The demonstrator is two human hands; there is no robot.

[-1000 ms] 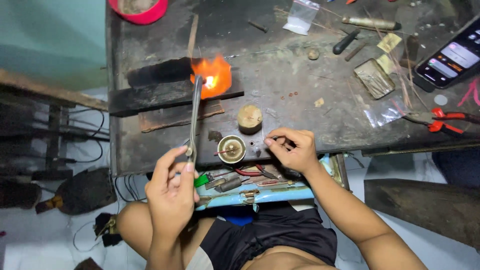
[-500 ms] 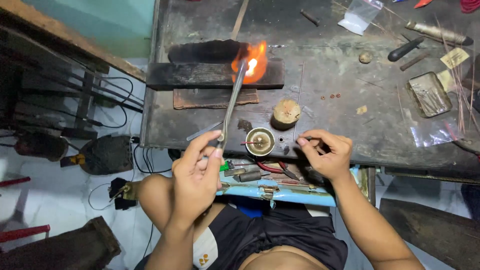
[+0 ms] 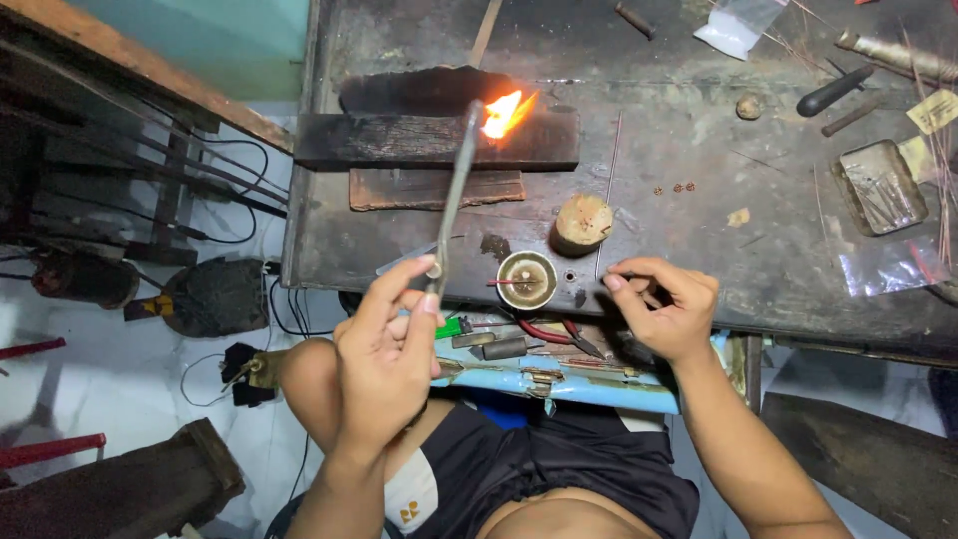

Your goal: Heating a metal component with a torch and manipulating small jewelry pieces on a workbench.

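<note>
Dim, cool room light — the flame [image 3: 504,112] glares orange, blown out at its core; edges bend slightly, corners fall dark.

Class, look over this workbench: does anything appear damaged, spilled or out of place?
Yes. The wooden block under the flame is charred black, and thin rods lie scattered loose around the metal tray at the right.
</note>
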